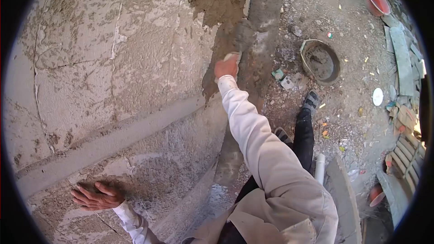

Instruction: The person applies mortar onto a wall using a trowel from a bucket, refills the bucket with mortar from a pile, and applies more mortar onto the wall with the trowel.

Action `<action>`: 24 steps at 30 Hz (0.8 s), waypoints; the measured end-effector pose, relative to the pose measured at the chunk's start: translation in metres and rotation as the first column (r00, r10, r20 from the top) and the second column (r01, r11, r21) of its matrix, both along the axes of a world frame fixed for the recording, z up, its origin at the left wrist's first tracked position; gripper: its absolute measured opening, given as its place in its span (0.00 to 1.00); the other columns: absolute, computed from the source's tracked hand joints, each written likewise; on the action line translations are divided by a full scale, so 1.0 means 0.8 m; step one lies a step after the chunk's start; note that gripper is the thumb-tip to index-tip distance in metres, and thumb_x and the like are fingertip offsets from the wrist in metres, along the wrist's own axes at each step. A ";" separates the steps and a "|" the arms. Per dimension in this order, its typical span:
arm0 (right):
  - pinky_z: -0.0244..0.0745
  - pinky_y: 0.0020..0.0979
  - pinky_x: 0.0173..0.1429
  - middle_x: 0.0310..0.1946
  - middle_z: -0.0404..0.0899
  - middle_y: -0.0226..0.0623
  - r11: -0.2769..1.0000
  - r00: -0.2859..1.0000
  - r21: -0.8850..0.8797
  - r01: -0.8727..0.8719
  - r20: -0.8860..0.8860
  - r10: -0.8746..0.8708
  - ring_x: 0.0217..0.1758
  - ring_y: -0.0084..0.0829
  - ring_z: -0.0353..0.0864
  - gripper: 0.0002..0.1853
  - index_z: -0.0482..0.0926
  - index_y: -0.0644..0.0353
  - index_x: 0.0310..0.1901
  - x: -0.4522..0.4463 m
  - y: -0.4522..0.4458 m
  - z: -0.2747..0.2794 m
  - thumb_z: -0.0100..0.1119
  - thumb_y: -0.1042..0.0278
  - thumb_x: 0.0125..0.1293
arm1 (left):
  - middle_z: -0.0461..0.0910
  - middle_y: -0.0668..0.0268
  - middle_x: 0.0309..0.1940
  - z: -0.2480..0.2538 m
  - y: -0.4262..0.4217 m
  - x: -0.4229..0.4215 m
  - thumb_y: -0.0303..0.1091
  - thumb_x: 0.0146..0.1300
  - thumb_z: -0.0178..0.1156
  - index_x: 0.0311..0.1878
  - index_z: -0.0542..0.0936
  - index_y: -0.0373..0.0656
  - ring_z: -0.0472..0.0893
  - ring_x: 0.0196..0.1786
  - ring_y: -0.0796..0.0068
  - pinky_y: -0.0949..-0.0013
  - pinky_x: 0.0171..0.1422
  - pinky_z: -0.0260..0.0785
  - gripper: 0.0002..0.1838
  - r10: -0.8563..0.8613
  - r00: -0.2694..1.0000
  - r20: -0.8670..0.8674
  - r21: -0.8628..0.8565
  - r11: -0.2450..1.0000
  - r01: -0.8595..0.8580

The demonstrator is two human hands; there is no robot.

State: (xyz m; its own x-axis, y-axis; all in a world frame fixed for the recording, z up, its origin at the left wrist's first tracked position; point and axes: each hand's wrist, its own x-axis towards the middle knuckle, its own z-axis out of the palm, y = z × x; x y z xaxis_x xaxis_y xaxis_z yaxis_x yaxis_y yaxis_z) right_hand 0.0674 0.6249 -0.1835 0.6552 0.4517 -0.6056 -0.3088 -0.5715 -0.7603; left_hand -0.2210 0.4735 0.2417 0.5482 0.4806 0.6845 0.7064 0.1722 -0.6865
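My left hand [98, 196] lies against the rough wall [140, 81] at the lower left, fingers spread and holding nothing. My right hand [227, 66] is stretched forward and closed around the handle of a trowel [244, 35]. The trowel's grey blade touches the wet mortar near the wall's edge. Dark wet mortar [214, 0] covers the top of the wall and runs down past my right hand. A grey board [264, 13] stretches along the wall's edge. To the right, a round bucket [337, 65] on the ground holds grey mortar.
A red basin [378, 1] sits at the top right. Boards [401, 58] and stacked pieces [409, 153] line the right side. A white pipe [320, 168] and a slab [341, 199] lie near my right side. Small debris litters the ground around my feet.
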 end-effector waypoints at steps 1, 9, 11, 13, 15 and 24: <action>0.72 0.55 0.55 0.44 0.80 0.64 0.968 0.979 0.145 -0.204 0.045 0.200 0.50 0.64 0.79 0.27 0.64 0.65 0.58 -0.019 -0.005 0.040 0.61 0.71 0.58 | 0.60 0.64 0.77 -0.003 0.001 -0.003 0.61 0.75 0.42 0.73 0.68 0.51 0.56 0.79 0.56 0.43 0.78 0.40 0.33 -0.003 1.000 0.014 0.006 1.000 0.003; 0.70 0.58 0.49 0.38 0.79 0.63 0.867 0.936 0.367 -0.337 0.029 0.352 0.45 0.67 0.77 0.22 0.65 0.62 0.52 0.002 -0.185 0.114 0.60 0.72 0.56 | 0.62 0.62 0.76 0.001 0.001 -0.003 0.62 0.74 0.44 0.72 0.69 0.52 0.58 0.78 0.52 0.40 0.77 0.45 0.32 -0.038 0.999 -0.019 -0.006 0.999 0.038; 0.72 0.58 0.49 0.39 0.81 0.60 0.874 0.881 0.118 -0.471 0.106 0.461 0.46 0.65 0.79 0.23 0.69 0.59 0.54 0.050 -0.250 0.033 0.60 0.68 0.56 | 0.62 0.61 0.76 0.001 0.003 -0.005 0.62 0.74 0.45 0.71 0.69 0.51 0.59 0.77 0.51 0.40 0.76 0.46 0.32 -0.035 0.999 -0.033 -0.003 0.999 0.035; 0.74 0.56 0.53 0.41 0.82 0.62 0.837 0.844 -0.160 -0.523 0.036 0.535 0.47 0.64 0.80 0.26 0.70 0.60 0.59 0.140 -0.305 -0.028 0.60 0.63 0.57 | 0.63 0.59 0.75 0.002 0.004 -0.005 0.61 0.74 0.45 0.71 0.70 0.50 0.60 0.77 0.50 0.40 0.76 0.46 0.31 -0.032 0.998 -0.054 0.011 0.999 0.033; 0.74 0.55 0.54 0.41 0.82 0.63 0.783 0.832 -0.397 -0.478 0.081 0.549 0.49 0.64 0.80 0.27 0.73 0.61 0.59 0.242 -0.352 -0.087 0.62 0.60 0.58 | 0.65 0.56 0.73 -0.005 0.010 0.003 0.59 0.74 0.46 0.69 0.72 0.46 0.62 0.75 0.48 0.40 0.75 0.49 0.31 -0.073 0.994 -0.076 0.009 0.997 0.074; 0.78 0.53 0.55 0.43 0.83 0.61 0.435 0.663 -0.828 -0.353 0.107 0.741 0.49 0.60 0.83 0.27 0.75 0.63 0.55 0.585 -0.356 -0.309 0.57 0.52 0.59 | 0.68 0.53 0.71 -0.049 0.042 0.052 0.57 0.74 0.47 0.68 0.74 0.43 0.64 0.74 0.46 0.40 0.74 0.53 0.31 -0.157 0.965 -0.210 -0.161 0.979 0.124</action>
State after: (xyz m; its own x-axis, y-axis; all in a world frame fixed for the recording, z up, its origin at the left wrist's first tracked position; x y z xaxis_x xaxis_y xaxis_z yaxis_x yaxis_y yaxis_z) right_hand 0.5354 0.3402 -0.4309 0.6747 0.3723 -0.6373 0.4992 -0.8662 0.0225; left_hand -0.1796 0.5075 0.2028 0.7469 0.4727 0.4676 0.5444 -0.0311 -0.8383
